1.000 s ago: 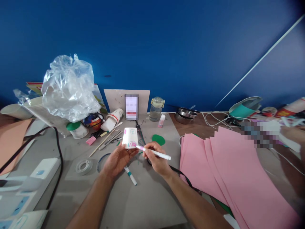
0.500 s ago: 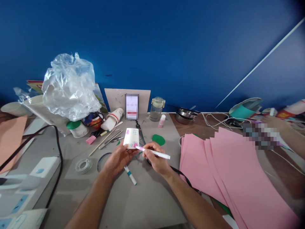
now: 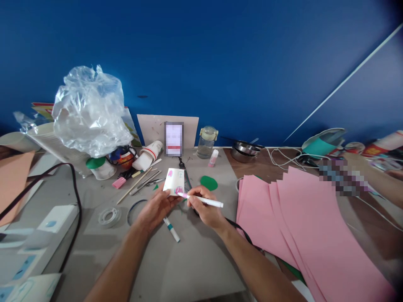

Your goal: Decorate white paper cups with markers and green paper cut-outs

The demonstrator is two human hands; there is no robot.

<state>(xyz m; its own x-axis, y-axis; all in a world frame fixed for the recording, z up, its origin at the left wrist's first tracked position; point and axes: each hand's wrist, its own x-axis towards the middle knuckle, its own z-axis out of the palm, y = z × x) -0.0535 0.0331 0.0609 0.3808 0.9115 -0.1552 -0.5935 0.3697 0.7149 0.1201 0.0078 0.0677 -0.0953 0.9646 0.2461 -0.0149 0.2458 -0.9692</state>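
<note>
The grey tabletop (image 3: 189,268) carries the work, its right edge giving way to brown wood. Over that edge lies a fanned pile of pink sheets (image 3: 315,218). A crumpled clear bag (image 3: 90,111) fills the far left corner, and beyond the right edge another person's arm (image 3: 374,178) reaches in. A phone (image 3: 174,138) stands near the middle of the far edge, with a lidded jar (image 3: 206,144) just to its right.

In front of the phone, held above the tabletop between middle and far edge, are the two hands. The left hand (image 3: 157,207) has its fingers curled round the near end of a paper cup (image 3: 173,178), thumb on the lower left of the wall, the others underneath. The right hand (image 3: 203,205) has thumb and forefinger closed on a pink marker (image 3: 208,201), its tip at or very close to the cup's lower right. A teal marker (image 3: 171,230) lies on the tabletop beside the left wrist, nearer the middle than any edge.

The colouring looks partway along: one pink patch sits at the upper left, a small teal outline (too small to read) at the upper right, and pink strokes crowd the lower right. Much of the visible wall is bare white; the cup's far side is hidden.
</note>
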